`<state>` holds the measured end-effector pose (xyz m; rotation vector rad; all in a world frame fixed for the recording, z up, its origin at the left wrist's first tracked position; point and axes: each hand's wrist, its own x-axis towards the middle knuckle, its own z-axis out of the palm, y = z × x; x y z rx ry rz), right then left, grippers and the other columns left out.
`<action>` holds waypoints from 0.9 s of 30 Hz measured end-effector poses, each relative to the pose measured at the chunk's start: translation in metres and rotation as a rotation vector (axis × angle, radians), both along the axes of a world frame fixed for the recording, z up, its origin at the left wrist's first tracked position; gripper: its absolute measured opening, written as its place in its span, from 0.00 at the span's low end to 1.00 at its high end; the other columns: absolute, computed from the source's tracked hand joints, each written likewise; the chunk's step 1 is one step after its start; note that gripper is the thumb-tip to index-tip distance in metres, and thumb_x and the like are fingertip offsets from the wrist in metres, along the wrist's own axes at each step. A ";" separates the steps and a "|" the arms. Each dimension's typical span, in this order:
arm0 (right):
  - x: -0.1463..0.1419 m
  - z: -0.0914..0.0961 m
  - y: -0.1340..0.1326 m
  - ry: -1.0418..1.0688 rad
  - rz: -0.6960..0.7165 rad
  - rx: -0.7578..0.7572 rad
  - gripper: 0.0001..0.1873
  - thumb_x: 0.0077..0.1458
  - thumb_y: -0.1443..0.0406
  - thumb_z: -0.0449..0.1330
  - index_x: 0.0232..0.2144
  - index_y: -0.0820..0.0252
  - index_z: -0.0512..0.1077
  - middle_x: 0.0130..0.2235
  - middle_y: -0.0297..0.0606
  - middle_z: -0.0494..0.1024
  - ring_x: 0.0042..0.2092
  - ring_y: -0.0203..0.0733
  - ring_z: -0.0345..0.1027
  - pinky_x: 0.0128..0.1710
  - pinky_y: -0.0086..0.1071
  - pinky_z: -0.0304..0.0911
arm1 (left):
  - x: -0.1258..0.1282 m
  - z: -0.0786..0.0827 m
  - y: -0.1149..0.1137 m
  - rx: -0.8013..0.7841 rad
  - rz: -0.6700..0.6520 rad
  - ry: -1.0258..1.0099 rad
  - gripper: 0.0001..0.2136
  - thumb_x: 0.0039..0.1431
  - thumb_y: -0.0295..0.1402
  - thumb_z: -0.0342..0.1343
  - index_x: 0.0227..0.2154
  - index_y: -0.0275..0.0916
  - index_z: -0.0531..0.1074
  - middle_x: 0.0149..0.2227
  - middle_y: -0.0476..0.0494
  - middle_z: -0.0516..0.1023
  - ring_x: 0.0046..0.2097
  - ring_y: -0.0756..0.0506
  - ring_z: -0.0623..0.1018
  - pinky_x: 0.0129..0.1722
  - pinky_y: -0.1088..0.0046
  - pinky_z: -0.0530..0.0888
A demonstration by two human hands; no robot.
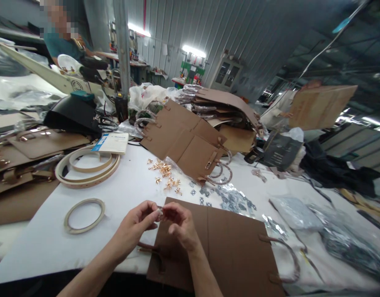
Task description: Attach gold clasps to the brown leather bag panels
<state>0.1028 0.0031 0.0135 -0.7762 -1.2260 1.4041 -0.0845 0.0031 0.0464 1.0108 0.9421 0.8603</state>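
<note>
My left hand (142, 218) is closed in a pinch on a small shiny piece (160, 212), too small to make out in detail. My right hand (181, 225) meets it there with curled fingers, its fingertips at the same piece. Both hands are over the left edge of a flat brown bag panel (230, 243), which has a wrapped handle (290, 255) at its right. Beyond the hands lies a heap of gold-coloured metal fittings (167, 171). Many flat silver metal plates (231, 198) are scattered to the right of it.
A tape roll (85, 216) and coiled strips (87, 179) lie left on the white table (41, 243). Another brown bag panel (184, 140) leans on a stack behind. Clear plastic packets (296, 212) lie right. One person (64, 41) sits back left; another holds a cardboard box (321, 107).
</note>
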 end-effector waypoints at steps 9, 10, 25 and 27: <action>-0.001 -0.009 0.006 -0.226 -0.290 -0.033 0.08 0.60 0.59 0.68 0.33 0.57 0.80 0.32 0.35 0.79 0.35 0.39 0.71 0.37 0.31 0.66 | 0.016 -0.024 0.024 0.143 0.052 0.060 0.18 0.60 0.51 0.61 0.38 0.40 0.72 0.32 0.48 0.77 0.36 0.46 0.77 0.38 0.70 0.75; 0.000 -0.013 0.008 -0.198 -0.315 -0.059 0.09 0.60 0.58 0.68 0.33 0.58 0.79 0.31 0.34 0.78 0.34 0.39 0.70 0.37 0.31 0.66 | 0.015 -0.027 0.034 0.173 0.102 0.168 0.19 0.61 0.52 0.59 0.41 0.40 0.72 0.34 0.46 0.79 0.37 0.45 0.79 0.39 0.69 0.76; 0.003 -0.032 0.020 0.120 -0.430 -0.261 0.12 0.54 0.56 0.73 0.34 0.57 0.80 0.32 0.33 0.76 0.33 0.37 0.66 0.36 0.30 0.65 | 0.012 -0.054 0.111 0.467 0.280 0.795 0.08 0.63 0.39 0.59 0.40 0.42 0.77 0.46 0.42 0.81 0.44 0.40 0.82 0.48 0.62 0.75; 0.000 -0.025 0.021 0.172 -0.438 -0.303 0.13 0.51 0.56 0.75 0.34 0.57 0.81 0.33 0.33 0.77 0.34 0.36 0.66 0.37 0.29 0.66 | 0.003 -0.052 0.095 0.500 0.215 0.707 0.10 0.64 0.41 0.58 0.43 0.43 0.77 0.45 0.44 0.83 0.44 0.43 0.83 0.49 0.66 0.77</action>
